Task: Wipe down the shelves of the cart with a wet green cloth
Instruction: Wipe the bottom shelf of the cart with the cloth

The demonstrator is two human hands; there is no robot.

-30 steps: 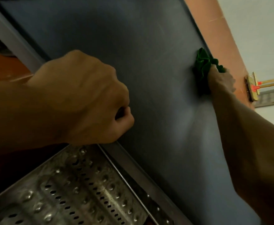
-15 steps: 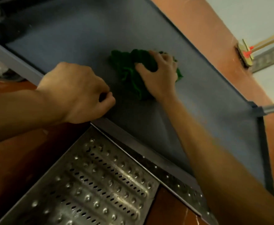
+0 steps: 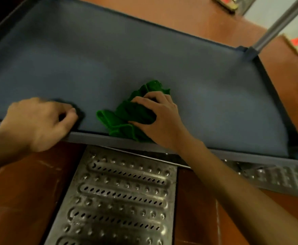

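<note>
Pressed the green cloth [image 3: 120, 119] onto the blue-grey shelf [image 3: 109, 59] of the cart with the right hand [image 3: 160, 117], its fingers [image 3: 144, 100] curled over the bunched folds and its thumb tucked against the side nearest the camera, gripping the cloth. Had the cloth crumpled close to the shelf's near edge, with one folded corner sticking out to the left of the hand and another lobe showing beyond the knuckles.

Held that same near edge with the left hand [image 3: 37, 121], well to the left of the cloth and apart from it, fingers curled down onto the shelf surface and thumb hooked at the lip. Could not tell how firm that grip was through the blur.

Had both bare forearms entering from the bottom of the view.

Saw a metal post [image 3: 275, 27] rising from the shelf's far right corner. Stood over red-brown floor tiles [image 3: 21, 191], with a perforated steel drain grate [image 3: 120, 200] set into them just below the shelf's near edge. Saw a second strip of grating [image 3: 277, 177] running off under the right corner. Caught a wooden brush head [image 3: 296, 45] with a red mark beyond the cart, and a second brush head [image 3: 224, 3] at the top edge.
</note>
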